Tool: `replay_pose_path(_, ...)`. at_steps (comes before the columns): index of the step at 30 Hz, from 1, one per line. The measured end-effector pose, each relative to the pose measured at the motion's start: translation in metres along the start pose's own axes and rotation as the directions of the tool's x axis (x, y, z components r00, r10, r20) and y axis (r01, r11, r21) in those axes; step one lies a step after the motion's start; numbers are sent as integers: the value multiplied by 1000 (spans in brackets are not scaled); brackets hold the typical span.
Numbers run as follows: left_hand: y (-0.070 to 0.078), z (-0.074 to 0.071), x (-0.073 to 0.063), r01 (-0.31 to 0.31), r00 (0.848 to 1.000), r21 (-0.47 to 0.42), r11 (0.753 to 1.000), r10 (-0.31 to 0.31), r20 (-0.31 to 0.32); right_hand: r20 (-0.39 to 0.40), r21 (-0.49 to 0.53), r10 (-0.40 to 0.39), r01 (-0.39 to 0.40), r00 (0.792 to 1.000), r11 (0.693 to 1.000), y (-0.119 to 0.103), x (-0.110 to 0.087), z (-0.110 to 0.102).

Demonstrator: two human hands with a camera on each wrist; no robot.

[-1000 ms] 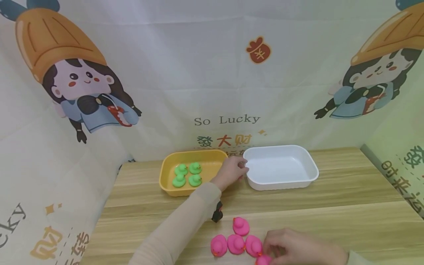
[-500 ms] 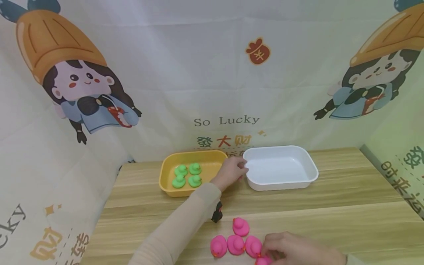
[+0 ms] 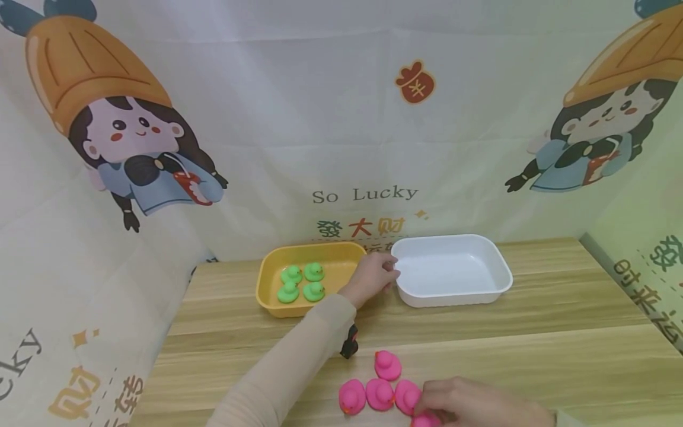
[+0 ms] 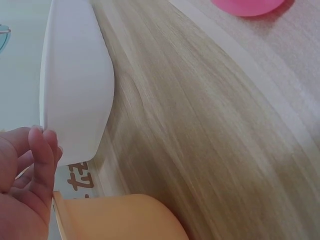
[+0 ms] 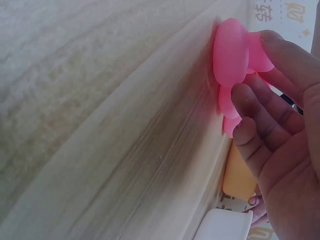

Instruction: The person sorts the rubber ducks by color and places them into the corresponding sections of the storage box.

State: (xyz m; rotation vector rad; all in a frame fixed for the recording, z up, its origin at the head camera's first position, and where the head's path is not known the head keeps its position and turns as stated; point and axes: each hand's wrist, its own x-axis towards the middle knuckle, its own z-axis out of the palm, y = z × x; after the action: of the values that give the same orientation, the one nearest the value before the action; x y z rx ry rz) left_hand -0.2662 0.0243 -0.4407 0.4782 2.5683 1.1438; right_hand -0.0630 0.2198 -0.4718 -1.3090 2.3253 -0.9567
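In yellow tray point(image 3: 338, 267), green ducks point(image 3: 314, 273), white tray point(image 3: 452, 271) nearby

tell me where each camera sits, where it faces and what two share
Head: worn on the head, facing forward and down at the pink toy ducks; left hand, right hand and both sleeves show.
Left wrist: worn there, facing the white tray and yellow tray; part of the left hand shows.
Right wrist: worn there, facing pink toy ducks; parts of both hands show.
Both wrist views share both trays.

Rounded pink rubbery ducks point(image 3: 379, 394) had orange bills point(image 3: 347, 410); darker brown grain streaked the flat tan wooden tabletop point(image 3: 533, 350).
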Motion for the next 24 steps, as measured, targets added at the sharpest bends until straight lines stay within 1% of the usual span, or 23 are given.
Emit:
replay_pose_path(3, 0, 0, 0, -6, 1000, 5, 1000, 6, -1, 7, 9, 19, -19, 1000, 1000, -2, 0, -1)
replay_pose_path(9, 0, 1, 1, -6, 1000, 20, 1000, 6, -7, 21, 99, 121, -123, 992, 987, -9, 0, -7)
replay_pose_path(11, 0, 1, 1, 2, 1000, 18, 1000, -1, -9, 1, 98, 116, -116, 993, 988, -10, 0, -11)
replay_pose_path(13, 0, 1, 2, 5, 1000, 18, 1000, -5, -10, -23, 94, 95, -93, 995, 991, -10, 0, -15)
replay_pose_path(17, 1, 0, 1, 3, 1000, 16, 1000, -3, -11, -92, 10, -21, 22, 995, 1000, -8, 1, -22)
replay_pose_path(21, 1, 0, 0, -8, 1000, 17, 1000, 8, -6, -149, -82, -122, 111, 981, 990, -2, 3, -30)
replay_pose_path(23, 1, -1, -1, -12, 1000, 20, 1000, 12, -4, -178, -128, -156, 135, 972, 983, 0, 5, -36)
replay_pose_path(24, 1, -1, -1, -13, 1000, 21, 1000, 13, -4, -189, -140, -156, 130, 970, 982, 2, 5, -40)
